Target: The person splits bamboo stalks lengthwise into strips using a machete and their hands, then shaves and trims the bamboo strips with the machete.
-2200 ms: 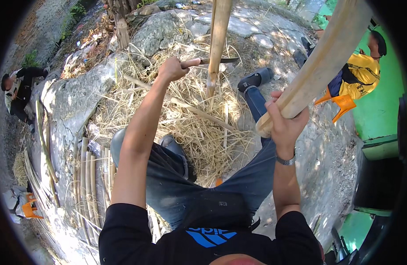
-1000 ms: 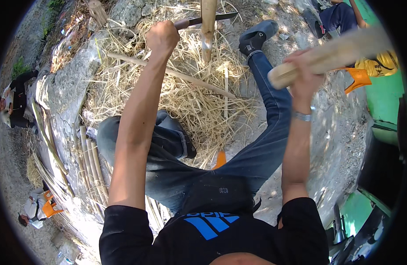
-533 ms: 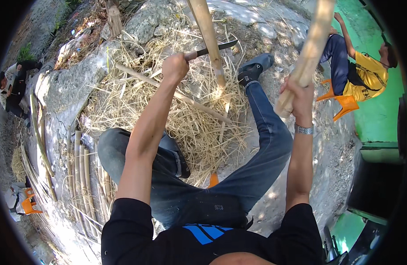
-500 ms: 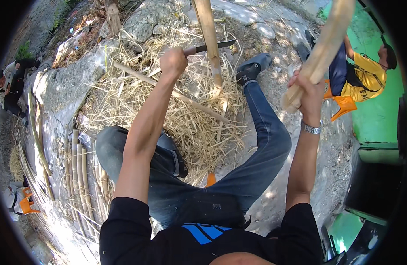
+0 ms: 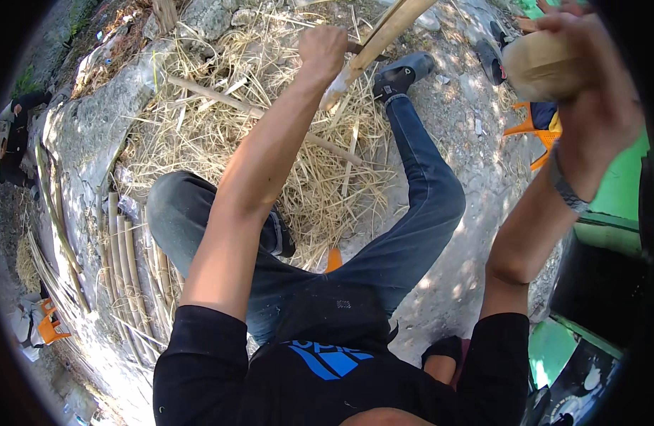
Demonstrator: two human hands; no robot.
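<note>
My left hand (image 5: 322, 52) is closed around the handle of a machete, its fist at the upper middle. The dark blade (image 5: 354, 47) runs rightward into the bamboo pole (image 5: 384, 44), partly hidden behind it. That pole leans with its top to the upper right, and a lengthwise split shows in it. Its lower end is over the heap of straw-like shavings (image 5: 306, 192). Raised at the upper right, my right hand (image 5: 600, 92) grips a thick wooden club (image 5: 542, 67), blurred by motion. The club's blunt end points toward the left, apart from the blade.
A thin pole (image 5: 217, 97) lies across the shavings. My shoe (image 5: 406, 74) is close to the bamboo. Several cut bamboo poles (image 5: 124, 263) lie at the left. An orange chair (image 5: 536, 131) with a seated person stands at the right, another person (image 5: 18, 138) at far left.
My right hand has swung the club up and outward to the right. My left hand and the machete have moved up and right, and the bamboo pole now leans further to the right.
</note>
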